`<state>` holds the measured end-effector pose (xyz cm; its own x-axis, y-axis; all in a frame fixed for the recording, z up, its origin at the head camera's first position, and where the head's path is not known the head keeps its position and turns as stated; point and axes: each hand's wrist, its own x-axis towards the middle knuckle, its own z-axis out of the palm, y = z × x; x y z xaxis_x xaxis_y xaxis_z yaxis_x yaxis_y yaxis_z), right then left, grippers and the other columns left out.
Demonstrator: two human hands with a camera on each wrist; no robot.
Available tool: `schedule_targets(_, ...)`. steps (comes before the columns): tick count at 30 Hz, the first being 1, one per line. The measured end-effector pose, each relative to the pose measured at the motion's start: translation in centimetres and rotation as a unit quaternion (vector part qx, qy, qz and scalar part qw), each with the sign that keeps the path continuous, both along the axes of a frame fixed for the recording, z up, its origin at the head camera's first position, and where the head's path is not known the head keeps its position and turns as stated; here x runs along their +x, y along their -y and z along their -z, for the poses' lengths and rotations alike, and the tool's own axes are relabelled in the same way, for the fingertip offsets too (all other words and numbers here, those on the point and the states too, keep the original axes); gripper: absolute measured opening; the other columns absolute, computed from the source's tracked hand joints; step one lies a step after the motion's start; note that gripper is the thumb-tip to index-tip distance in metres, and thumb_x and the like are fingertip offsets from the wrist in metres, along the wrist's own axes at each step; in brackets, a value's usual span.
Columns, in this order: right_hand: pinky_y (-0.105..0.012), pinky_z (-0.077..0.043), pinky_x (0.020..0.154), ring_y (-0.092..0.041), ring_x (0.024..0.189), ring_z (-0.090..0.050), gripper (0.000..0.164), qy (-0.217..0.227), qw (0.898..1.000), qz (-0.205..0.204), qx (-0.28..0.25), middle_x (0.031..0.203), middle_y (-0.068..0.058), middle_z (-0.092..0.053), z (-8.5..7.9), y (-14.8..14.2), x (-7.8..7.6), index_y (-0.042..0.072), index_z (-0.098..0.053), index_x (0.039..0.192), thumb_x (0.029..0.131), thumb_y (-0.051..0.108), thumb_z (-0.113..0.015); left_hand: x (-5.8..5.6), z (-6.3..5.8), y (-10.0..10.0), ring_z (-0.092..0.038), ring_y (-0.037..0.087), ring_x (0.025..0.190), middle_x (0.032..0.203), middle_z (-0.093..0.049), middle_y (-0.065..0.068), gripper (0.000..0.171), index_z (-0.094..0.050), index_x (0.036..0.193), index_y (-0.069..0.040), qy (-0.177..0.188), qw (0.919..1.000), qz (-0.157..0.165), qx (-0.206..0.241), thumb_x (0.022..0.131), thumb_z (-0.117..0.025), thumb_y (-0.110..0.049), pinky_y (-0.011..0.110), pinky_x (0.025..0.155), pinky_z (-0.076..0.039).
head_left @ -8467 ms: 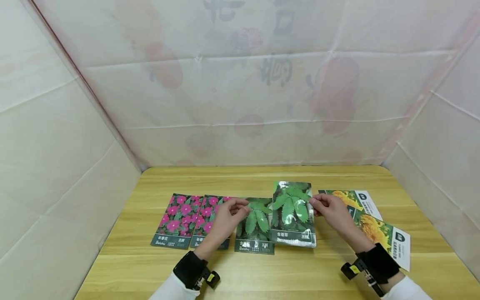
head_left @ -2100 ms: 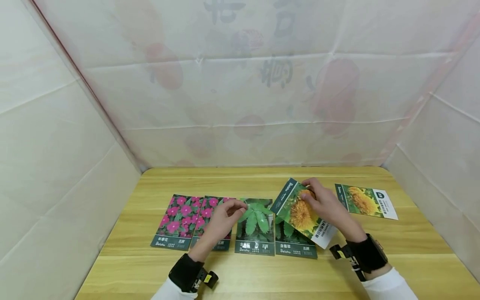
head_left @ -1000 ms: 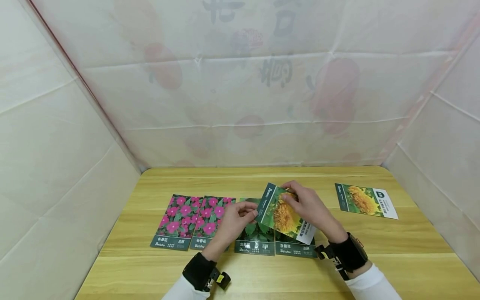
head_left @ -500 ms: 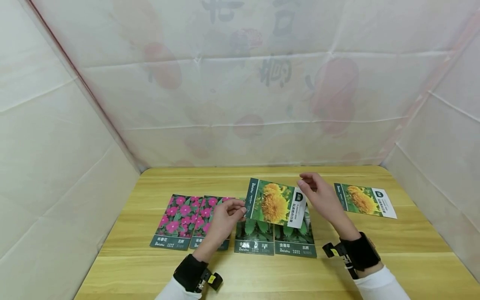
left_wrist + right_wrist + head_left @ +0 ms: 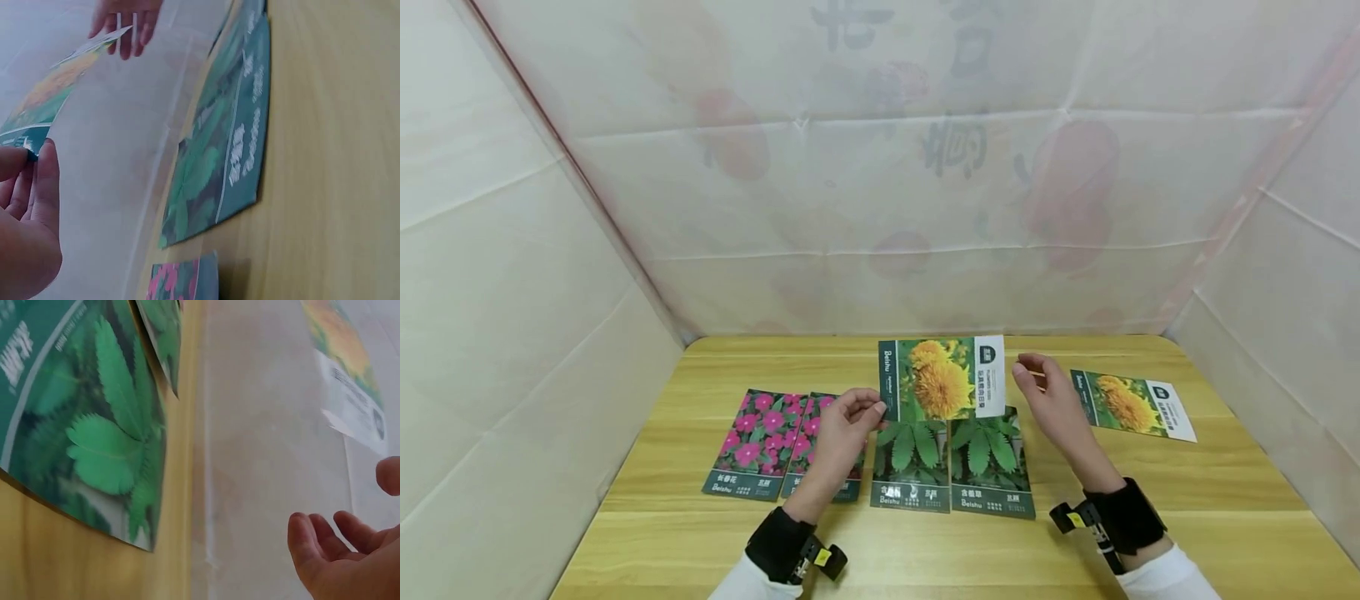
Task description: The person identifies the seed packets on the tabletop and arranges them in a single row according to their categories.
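Observation:
My left hand [image 5: 847, 429] pinches the lower left corner of a seed packet [image 5: 940, 379] with yellow sunflowers, held sideways above the table. In the left wrist view, thumb and fingers grip the dark green end of that sunflower packet [image 5: 47, 100]. To its right, my right hand [image 5: 1052, 404] is apart from the packet, its fingers loosely bent around nothing. Below the held packet lie two green-leaf seed packets [image 5: 912, 467] side by side, their tops partly covered by it. The right wrist view shows one leaf packet [image 5: 106, 437] close up.
Two pink-flower seed packets [image 5: 767, 442] lie at the left, one partly behind my left hand. A second sunflower packet [image 5: 1133, 406] lies sideways at the right. Pale printed fabric [image 5: 880, 192] walls in the wooden table [image 5: 895, 554] at the back and sides.
The right hand brought the sunflower packet from the right over the leaf packets and released it to the left hand. The packet has since turned level and risen. Earlier, a leaf packet was set down.

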<state>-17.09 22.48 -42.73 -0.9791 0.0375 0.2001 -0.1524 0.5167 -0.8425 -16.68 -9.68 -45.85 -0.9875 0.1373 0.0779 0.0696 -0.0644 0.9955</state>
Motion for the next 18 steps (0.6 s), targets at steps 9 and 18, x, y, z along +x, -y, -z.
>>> schedule_targets(9, -0.046, -0.053, 0.101, -0.037, 0.118, -0.061, 0.058, 0.022, 0.997, -0.023, -0.063, 0.133, -0.024, -0.061, 0.7, 1.3, 0.9, -0.004, -0.050, 0.143, 0.112, 0.044, -0.041, -0.2, -0.1, -0.4, -0.073, 0.017, 0.086, 0.103, -0.067, 0.012, 0.019, -0.062, 0.118, 0.006, 0.015, 0.9972, -0.020, 0.071, 0.101, -0.065, -0.002, 0.042, 0.091, -0.059)
schedule_targets(18, -0.037, -0.055, 0.098, -0.040, 0.115, -0.063, 0.049, 0.034, 0.994, -0.058, -0.091, 0.124, -0.024, -0.066, 1.0, 3.1, 1.4, -0.006, -0.059, 0.135, 0.112, 0.035, -0.046, 0.3, 0.0, -1.6, -0.071, 0.016, 0.089, 0.100, -0.064, 0.011, 0.017, -0.056, 0.116, 0.007, 0.017, 0.9921, 0.007, 0.124, 0.102, -0.063, 0.001, 0.035, 0.091, -0.060)
